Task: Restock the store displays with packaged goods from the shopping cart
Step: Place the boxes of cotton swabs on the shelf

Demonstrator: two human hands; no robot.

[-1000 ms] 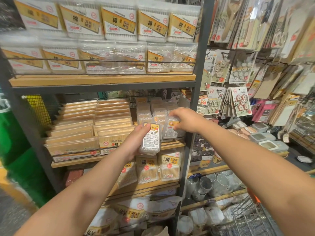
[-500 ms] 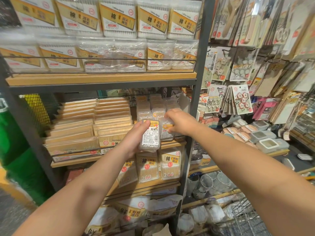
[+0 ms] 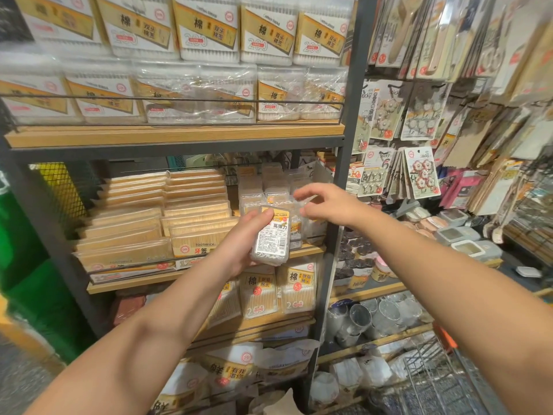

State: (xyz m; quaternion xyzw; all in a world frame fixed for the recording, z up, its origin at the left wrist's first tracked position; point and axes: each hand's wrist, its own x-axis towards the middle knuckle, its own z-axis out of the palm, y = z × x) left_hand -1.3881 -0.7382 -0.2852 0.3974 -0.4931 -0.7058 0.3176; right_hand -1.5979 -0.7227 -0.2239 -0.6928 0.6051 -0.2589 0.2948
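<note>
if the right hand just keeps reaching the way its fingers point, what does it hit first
Most likely the clear dental floss boxes stacked on the middle shelf: the right hand has its loosely spread fingers aimed left at them. Depth is unclear, so the gap is hard to judge.

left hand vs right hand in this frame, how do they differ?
The left hand grips a clear plastic dental floss box with a yellow label; the right hand holds nothing. The left's fingers wrap the box in a firm grip; the right's are loosely spread. The left is lower, the right higher, over the stacked clear boxes. Both are bare and reach toward the middle wooden shelf.
</note>
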